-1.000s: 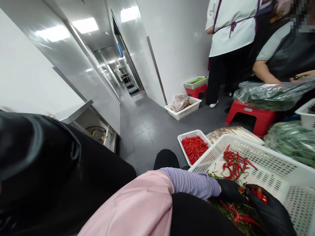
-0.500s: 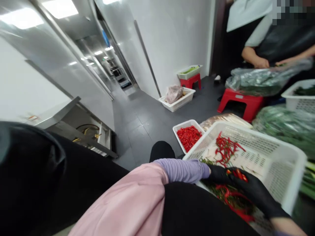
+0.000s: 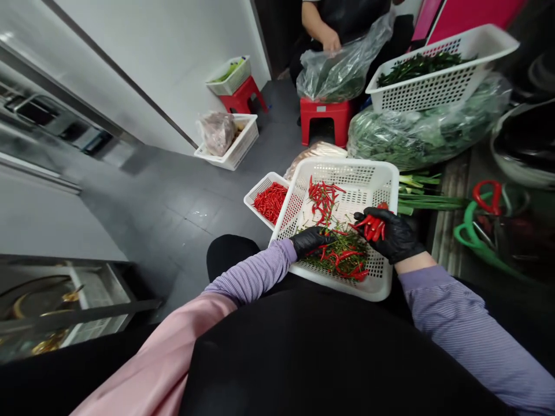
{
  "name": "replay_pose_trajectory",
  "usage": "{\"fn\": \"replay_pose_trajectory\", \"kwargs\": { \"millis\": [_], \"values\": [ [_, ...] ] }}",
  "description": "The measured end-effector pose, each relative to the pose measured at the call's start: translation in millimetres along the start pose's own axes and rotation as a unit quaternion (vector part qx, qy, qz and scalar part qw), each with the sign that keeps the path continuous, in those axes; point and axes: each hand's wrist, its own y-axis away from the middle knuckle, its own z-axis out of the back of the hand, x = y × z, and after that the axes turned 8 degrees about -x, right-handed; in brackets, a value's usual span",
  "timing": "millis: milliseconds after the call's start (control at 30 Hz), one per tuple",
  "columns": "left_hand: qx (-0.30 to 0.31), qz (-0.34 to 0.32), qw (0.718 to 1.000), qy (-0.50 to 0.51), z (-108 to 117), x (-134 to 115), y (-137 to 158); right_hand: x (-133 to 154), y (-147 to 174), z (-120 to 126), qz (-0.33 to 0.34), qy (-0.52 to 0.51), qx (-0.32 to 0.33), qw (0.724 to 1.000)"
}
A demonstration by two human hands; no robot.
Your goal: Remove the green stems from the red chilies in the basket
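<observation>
We sit with a large white basket (image 3: 359, 179) just past our lap. Our right hand (image 3: 392, 234), in a black glove, is at the basket's three o'clock, cupped around a handful of red chillies (image 3: 373, 227). Our left hand (image 3: 310, 241), gloved the same way, reaches in at eight o'clock, its fingers narrow and touching a tangle of green stems (image 3: 340, 254); we cannot tell whether they grip one. That tangle, with more red chillies through it, fills the six o'clock end, and a looser cluster of chillies (image 3: 323, 199) lies toward eleven.

Just beside the basket, at ten o'clock, we see a small basket (image 3: 250, 199) heaped with red chillies. Long green stalks (image 3: 418, 200) lie at two o'clock, and red-handled scissors (image 3: 496, 202) farther out at three. Bagged greens (image 3: 416, 136) sit at one o'clock beneath a basket of dark leaves (image 3: 425, 86). At twelve, a co-worker's hand (image 3: 332, 43) touches a clear bag (image 3: 333, 75) on a red stool (image 3: 310, 115).
</observation>
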Motion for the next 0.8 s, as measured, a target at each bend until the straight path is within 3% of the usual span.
{"fn": "replay_pose_trajectory", "kwargs": {
  "millis": [133,233,467,633,800],
  "values": [
    [0.010,-0.040,0.999,-0.035,-3,2,-6,-18,8,-9,-0.052,0.055,0.024,0.997],
    [0.001,-0.063,0.989,-0.133,-7,3,-9,-31,13,-15,-0.030,0.144,0.052,0.988],
    [0.014,-0.116,0.938,-0.327,-11,-3,-7,-39,7,-13,0.027,0.285,0.095,0.953],
    [0.023,-0.104,0.915,-0.390,-11,-9,-8,-38,11,-15,0.029,0.279,0.114,0.953],
    [0.033,-0.081,0.916,-0.392,-12,-9,-7,-40,11,-13,0.034,0.283,0.123,0.951]
  ]
}}
